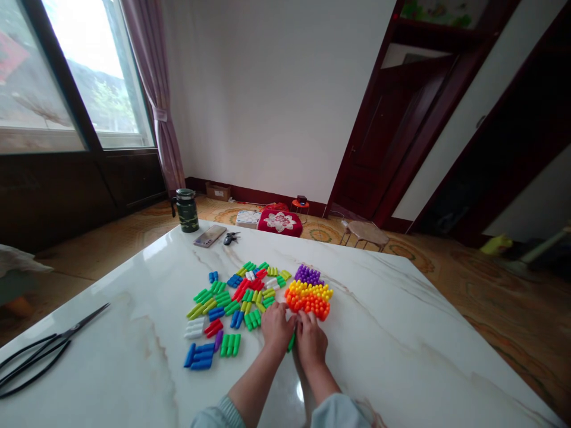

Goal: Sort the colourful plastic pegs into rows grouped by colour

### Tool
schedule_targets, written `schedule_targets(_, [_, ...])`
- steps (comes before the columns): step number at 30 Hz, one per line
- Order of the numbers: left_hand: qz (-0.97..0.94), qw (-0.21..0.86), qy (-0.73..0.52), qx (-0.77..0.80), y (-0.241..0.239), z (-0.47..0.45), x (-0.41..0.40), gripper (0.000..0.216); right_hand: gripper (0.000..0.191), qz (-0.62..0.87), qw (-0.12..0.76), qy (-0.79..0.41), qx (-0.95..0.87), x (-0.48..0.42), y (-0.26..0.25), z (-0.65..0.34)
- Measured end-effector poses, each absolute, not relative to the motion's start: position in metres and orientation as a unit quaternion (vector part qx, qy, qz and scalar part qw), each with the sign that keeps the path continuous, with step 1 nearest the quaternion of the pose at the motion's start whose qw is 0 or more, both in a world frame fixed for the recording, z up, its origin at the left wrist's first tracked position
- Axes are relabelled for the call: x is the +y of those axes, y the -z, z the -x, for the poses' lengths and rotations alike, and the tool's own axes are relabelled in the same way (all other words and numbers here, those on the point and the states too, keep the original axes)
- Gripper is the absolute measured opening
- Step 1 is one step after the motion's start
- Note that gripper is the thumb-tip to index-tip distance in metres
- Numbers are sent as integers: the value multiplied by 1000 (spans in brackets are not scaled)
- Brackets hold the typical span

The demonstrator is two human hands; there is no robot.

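Note:
My left hand (pixel 277 328) and my right hand (pixel 311 340) meet near the middle of the marble-patterned table, both with fingers closed. Between them pokes the end of a green plastic building piece (pixel 291 343); the fingers hide the rest of it. Just beyond the fingertips lies a cluster of orange knobbed pieces (pixel 307 303), with yellow knobbed pieces (pixel 312 289) and purple knobbed pieces (pixel 307 274) behind. To the left of my hands spread many loose pieces made of joined rods, among them blue pieces (pixel 200 355), green pieces (pixel 230 345), red pieces (pixel 213 328) and white pieces (pixel 195 327).
Large black-handled scissors (pixel 53 348) lie at the table's left. A dark green flask (pixel 187 211), a phone (pixel 210 236) and keys (pixel 231 238) sit along the far edge. Beyond the table (pixel 392 356), a stool (pixel 366 233) and a red cushion (pixel 280 222) are on the floor.

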State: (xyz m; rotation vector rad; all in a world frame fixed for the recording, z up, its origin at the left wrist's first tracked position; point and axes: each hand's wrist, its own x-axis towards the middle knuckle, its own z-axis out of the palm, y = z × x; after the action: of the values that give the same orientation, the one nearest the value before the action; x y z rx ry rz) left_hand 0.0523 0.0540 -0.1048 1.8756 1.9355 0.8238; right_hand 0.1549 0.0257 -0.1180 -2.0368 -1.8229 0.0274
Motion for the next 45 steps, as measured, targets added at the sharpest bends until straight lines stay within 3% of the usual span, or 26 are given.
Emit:
schedule_targets(4, [-657,156,-325,662,110,-51,51,20,29,712,333,-18,-618,23,121,-162])
schedule_targets(6, [-644,155,-353,660,114,-51,50,29,28,719,418,34,-554,23,123,-168])
schedule_targets(8, [-633,151,-390,651,119,-52,52,43,40,734,457,95,-494,24,127,-174])
schedule_targets(12, [-632,154,-444,616,128,-52,59,59,67,786,386,99,-473,31,141,-176])
schedule_targets(19, [-657,145,-419,610,133,-50,63,42,69,828,276,29,-487,41,145,-168])
schedule_targets(25, [-675,131,-408,601,127,-48,61,30,68,826,275,19,-491,45,135,-163])
schedule_targets(38, [-682,117,-399,602,122,-49,60,27,68,825,263,14,-499,50,141,-156])
schedule_targets(43, [-664,120,-441,592,128,-49,62,27,69,815,293,22,-500,50,146,-159])
schedule_targets(45, [-651,138,-464,585,129,-48,63,17,68,809,318,31,-493,48,150,-160])
